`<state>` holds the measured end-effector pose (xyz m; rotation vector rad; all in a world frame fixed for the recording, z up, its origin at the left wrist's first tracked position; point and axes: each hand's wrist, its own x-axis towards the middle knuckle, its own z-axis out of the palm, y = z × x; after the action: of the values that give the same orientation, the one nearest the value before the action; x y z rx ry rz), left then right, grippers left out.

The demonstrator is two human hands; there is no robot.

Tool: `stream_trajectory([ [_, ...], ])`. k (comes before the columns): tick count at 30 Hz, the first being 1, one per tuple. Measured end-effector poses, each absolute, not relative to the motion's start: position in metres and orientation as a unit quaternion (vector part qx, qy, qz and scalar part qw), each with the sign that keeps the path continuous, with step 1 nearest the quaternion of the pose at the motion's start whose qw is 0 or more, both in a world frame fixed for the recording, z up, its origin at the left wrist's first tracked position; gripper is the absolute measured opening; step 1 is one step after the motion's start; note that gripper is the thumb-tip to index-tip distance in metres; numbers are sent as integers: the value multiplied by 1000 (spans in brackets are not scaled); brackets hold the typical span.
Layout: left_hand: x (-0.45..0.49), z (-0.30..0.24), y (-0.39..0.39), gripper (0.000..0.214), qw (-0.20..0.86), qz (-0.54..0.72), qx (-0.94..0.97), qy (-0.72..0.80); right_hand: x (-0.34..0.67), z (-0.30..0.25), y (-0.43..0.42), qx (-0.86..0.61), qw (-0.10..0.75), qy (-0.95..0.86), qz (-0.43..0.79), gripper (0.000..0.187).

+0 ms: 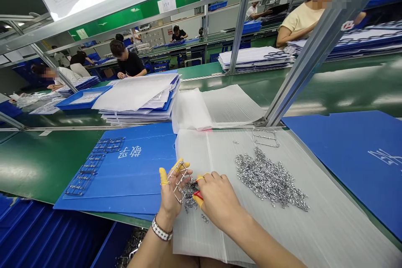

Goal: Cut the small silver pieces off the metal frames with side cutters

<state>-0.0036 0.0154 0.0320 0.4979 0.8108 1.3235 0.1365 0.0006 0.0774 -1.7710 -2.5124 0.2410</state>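
Note:
My left hand [171, 194], with yellow covers on its fingertips, grips a small metal wire frame [178, 184] with crossbars, tilted upward. Beside it, my right hand [218, 197] is closed around red-handled pliers [197, 194]; their jaws are hard to make out. A small heap of silvery metal links [189, 201] lies below and between the hands. To the right, a large pile of similar shiny links [270, 180] spreads over the white foam sheet [251, 230]. Another wire frame [265, 137] lies flat behind that pile.
Several finished-looking frames [86, 171] lie along the left edge of a blue plastic board [141, 176]. Another blue board [354, 150] is at the right. Stacked sheets [138, 100] and a slanted metal post [301, 63] stand behind. Co-workers sit at benches beyond.

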Motion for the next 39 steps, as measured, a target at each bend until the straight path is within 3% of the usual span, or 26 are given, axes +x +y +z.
stream_trajectory([
  [22,6,28,14,67,637,604,260,401,134,72,-4,-557,41,-822,115,19],
  [32,5,27,16,67,629,611,255,406,131,73,-6,-571,25,-817,78,13],
  [39,2,37,8,68,682,584,255,360,152,70,-5,-577,98,-808,66,12],
])
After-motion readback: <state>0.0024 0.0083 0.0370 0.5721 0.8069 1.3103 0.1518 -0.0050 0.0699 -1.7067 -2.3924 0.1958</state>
